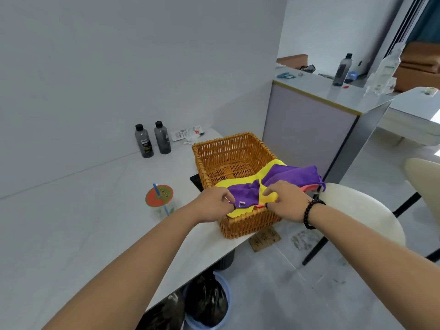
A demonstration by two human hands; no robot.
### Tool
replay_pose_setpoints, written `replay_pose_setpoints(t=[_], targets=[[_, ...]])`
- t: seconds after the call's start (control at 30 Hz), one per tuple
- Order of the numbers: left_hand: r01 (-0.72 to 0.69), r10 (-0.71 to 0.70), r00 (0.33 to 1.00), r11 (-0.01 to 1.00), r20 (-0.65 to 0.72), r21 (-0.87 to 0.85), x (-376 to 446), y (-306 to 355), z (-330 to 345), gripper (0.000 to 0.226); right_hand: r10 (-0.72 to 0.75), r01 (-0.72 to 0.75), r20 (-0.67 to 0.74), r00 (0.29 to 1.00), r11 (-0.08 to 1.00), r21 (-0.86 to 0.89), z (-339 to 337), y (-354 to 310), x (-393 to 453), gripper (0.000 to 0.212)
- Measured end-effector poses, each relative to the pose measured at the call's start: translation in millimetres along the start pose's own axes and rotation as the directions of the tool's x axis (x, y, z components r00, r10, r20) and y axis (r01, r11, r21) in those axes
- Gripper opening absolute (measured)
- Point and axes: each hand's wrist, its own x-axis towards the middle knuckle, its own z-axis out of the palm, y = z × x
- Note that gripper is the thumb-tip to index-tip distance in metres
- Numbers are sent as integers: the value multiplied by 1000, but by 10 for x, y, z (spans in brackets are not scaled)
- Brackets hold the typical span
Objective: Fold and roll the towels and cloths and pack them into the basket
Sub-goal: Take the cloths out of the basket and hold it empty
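Note:
A woven wicker basket (pixel 228 148) stands at the right end of the white table (pixel 83 210). A purple cloth (pixel 292 175) lies over a yellow cloth (pixel 273 166), both draped across the basket's near right rim, with a bit of pink cloth (pixel 308 187) showing underneath. My left hand (pixel 214 203) pinches the purple cloth's near edge by its small label. My right hand (pixel 285 201) pinches the cloths beside it, where yellow shows. The far half of the basket's inside is bare.
Two dark bottles (pixel 152 140) stand at the wall behind. A lidded cup with a blue straw (pixel 160 198) sits left of the basket, a black phone (pixel 196 181) beside it. A cream chair (pixel 357 208) is at right, a bin (pixel 207 303) under the table.

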Motion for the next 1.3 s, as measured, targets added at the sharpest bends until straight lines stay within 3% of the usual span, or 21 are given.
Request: replay_pose_setpoints(t=[0.43, 0.67, 0.77, 0.9, 1.0, 1.1, 1.17, 1.3], targets=[[65, -66, 982, 998, 178, 14, 1467, -8, 210, 21, -1, 4, 49, 999, 999, -46, -171, 834, 1131, 39], [170, -170, 977, 985, 129, 9, 2106, -20, 488, 18, -149, 172, 124, 981, 962, -211, -285, 1242, 1679, 39], [201, -195, 975, 978, 102, -49, 2309, 5, 630, 37, -256, 289, 173, 951, 933, -212, -308, 1359, 1928, 40], [218, -224, 973, 972, 63, 90, 2550, 2, 866, 73, -372, 412, 233, 898, 898, -155, -345, 1500, 2209, 40], [244, -252, 966, 962, 53, 125, 2666, -26, 1051, 84, -434, 481, 285, 855, 868, -121, -385, 1604, 2369, 41], [298, -299, 954, 954, 11, 29, 2689, -81, 1219, 89, -474, 521, 299, 828, 848, -99, -392, 1705, 2461, 40], [343, -344, 939, 939, -22, -37, 2681, -217, 1336, 75, -486, 531, 302, 820, 843, -85, -382, 1754, 2498, 40], [356, -359, 927, 933, -109, -51, 2562, -235, 1342, 18, -480, 531, 341, 809, 845, -71, -370, 1760, 2527, 39]])
